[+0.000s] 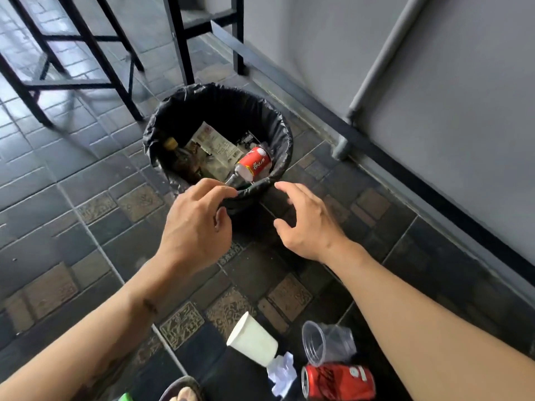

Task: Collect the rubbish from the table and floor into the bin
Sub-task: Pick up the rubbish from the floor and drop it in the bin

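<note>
A bin lined with a black bag (278, 131) stands on the tiled floor and holds a dark bottle, paper packaging and other litter. A plastic bottle with a red label (256, 164) lies tilted inside at the near rim, its neck toward my left hand (194, 227). That hand hovers at the rim with loosely curled fingers, its thumb apart from them, its fingertips right by the bottle's neck. My right hand (308, 224) is spread open beside the bin's near right side, holding nothing. On the floor near me lie a white paper cup (252, 340), a clear plastic cup (327, 341), crumpled paper (282, 374) and a red can (338, 382).
Black metal stool and table legs (115, 68) stand behind and left of the bin. A grey wall with a pipe (385, 59) runs along the right. A green scrap (126, 397) and my sandalled foot (182, 390) sit at the bottom edge.
</note>
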A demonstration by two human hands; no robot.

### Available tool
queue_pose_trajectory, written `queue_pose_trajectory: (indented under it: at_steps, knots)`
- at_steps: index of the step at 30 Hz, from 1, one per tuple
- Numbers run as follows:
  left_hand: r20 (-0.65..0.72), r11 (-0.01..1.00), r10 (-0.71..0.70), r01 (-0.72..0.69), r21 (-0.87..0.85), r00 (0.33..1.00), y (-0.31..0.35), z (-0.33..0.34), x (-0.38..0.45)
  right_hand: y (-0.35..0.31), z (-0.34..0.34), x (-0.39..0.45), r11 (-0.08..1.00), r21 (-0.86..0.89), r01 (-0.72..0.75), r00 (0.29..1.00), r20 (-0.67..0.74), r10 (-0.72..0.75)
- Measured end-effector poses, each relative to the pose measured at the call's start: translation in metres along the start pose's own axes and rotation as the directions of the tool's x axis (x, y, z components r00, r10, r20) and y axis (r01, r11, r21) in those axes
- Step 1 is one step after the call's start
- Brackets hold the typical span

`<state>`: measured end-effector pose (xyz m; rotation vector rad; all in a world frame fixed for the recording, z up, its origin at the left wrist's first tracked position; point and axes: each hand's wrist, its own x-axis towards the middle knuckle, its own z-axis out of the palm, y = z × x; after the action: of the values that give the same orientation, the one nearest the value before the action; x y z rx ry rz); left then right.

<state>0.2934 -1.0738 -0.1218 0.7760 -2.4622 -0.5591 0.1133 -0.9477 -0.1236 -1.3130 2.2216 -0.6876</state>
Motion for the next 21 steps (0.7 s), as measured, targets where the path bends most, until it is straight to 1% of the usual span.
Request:
queue_pose_trajectory:
  at_steps: [4, 6, 8, 9, 12, 14, 16, 18, 21]
  knots:
    - [0.134, 0.981, 0.183, -0.189, 0.035, 0.974, 0.02, 0.026, -0.026, 0.034, 0.01, -0.022, 0.999, -0.039, -0.022, 0.999, 0.023, 0.023]
    - [0.194, 0.983, 0.163, -0.176, 0.048, 0.967, 0.029, 0.04, -0.044, 0.046, 0.014, -0.044, 0.997, -0.064, -0.047, 0.995, 0.083, 0.053]
    - [0.284, 0.992, 0.096, -0.117, 0.056, 0.954, 0.04, 0.05, -0.065, 0.055, 0.015, -0.073, 0.991, -0.091, -0.101, 0.976, 0.185, 0.116]
    - [0.346, 0.99, 0.087, -0.118, 0.072, 0.934, 0.045, 0.055, -0.078, 0.059, 0.016, -0.09, 0.986, -0.113, -0.126, 0.957, 0.246, 0.15]
    - [0.526, 0.975, 0.115, -0.198, 0.104, 0.842, 0.054, 0.066, -0.117, 0.077, 0.023, -0.129, 0.963, -0.212, -0.167, 0.884, 0.399, 0.242]
    - [0.606, 0.967, 0.124, -0.232, 0.102, 0.786, 0.055, 0.075, -0.137, 0.093, 0.027, -0.143, 0.939, -0.27, -0.213, 0.83, 0.457, 0.32]
    - [0.656, 0.955, 0.136, -0.275, 0.114, 0.742, 0.05, 0.087, -0.153, 0.109, 0.032, -0.155, 0.914, -0.318, -0.25, 0.786, 0.484, 0.384]
    - [0.711, 0.934, 0.15, -0.335, 0.127, 0.687, 0.042, 0.096, -0.164, 0.121, 0.037, -0.167, 0.899, -0.343, -0.27, 0.771, 0.483, 0.416]
    - [0.81, 0.88, 0.148, -0.45, 0.154, 0.568, 0.029, 0.103, -0.177, 0.128, 0.047, -0.184, 0.898, -0.339, -0.28, 0.77, 0.479, 0.421]
